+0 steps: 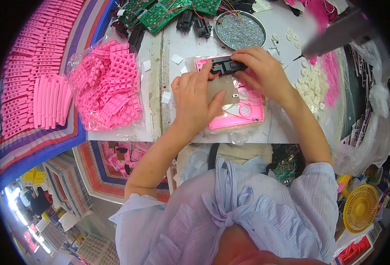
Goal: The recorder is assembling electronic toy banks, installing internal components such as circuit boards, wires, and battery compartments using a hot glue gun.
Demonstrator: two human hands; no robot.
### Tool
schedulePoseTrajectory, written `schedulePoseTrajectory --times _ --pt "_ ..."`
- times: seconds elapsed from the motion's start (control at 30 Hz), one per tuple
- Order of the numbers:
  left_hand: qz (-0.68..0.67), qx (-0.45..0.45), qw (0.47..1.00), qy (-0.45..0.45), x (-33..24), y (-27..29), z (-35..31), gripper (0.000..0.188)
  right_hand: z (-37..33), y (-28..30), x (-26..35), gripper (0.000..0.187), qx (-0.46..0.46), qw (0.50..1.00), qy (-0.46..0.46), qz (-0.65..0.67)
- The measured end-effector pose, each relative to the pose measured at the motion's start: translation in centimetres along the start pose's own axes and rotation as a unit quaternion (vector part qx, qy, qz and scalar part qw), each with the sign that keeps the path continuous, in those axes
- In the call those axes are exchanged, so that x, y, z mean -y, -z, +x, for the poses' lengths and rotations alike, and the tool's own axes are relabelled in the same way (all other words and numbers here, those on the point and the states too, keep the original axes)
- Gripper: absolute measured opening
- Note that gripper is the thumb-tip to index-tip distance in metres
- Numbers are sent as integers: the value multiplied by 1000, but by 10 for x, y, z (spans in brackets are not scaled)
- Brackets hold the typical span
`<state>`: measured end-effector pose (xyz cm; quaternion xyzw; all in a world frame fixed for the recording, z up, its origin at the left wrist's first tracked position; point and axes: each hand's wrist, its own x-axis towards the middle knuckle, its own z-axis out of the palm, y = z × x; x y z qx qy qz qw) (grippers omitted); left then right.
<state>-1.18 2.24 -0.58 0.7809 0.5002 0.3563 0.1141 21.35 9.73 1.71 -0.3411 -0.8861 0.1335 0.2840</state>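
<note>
On the table before me lies a pink plastic casing (pixel 256 118) with a round opening, thin wires and a brownish flat sheet (pixel 221 90) over its middle. A black plastic part (pixel 227 66), perhaps a battery holder, sits across the casing's far end. My right hand (pixel 265 75) grips this part from the right, fingers over the top. My left hand (pixel 195 97) holds the casing's left side, its thumb resting on the sheet. Its index fingertip touches the black part's left end, near a bit of red wire. The undersides of my fingers are hidden.
A clear bag of pink keypad pieces (pixel 111 88) lies left, beside stacked pink strips (pixel 36 66). Beyond are green circuit boards (pixel 168 15), a bowl of screws (pixel 240 31) and black parts (pixel 201 26). White discs (pixel 312 88) lie right, under a dark hanging tool (pixel 332 37).
</note>
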Motion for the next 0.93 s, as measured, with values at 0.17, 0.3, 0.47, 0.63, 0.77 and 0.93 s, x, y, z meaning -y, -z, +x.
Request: schedulePoseTrajectory --times 0.17,0.3,0.47,0.63,0.77,0.93 --pt "3 -2 1000 1 0 0 -3 71 -10 -7 8 37 -57 998 11 -35" --pt "35 16 999 11 -2 -1 -1 76 -14 -11 -9 44 68 994 -79 -44" --pt "135 43 990 -3 -11 10 8 65 10 16 4 35 90 994 -45 -40" --pt "75 98 992 -26 10 27 48 39 18 66 -66 37 -18 915 -222 335" --pt "62 77 994 -34 44 -15 130 20 65 90 -65 39 -223 848 -130 463" --pt "221 235 934 -153 48 -66 180 17 101 119 -53 37 -260 845 -97 458"
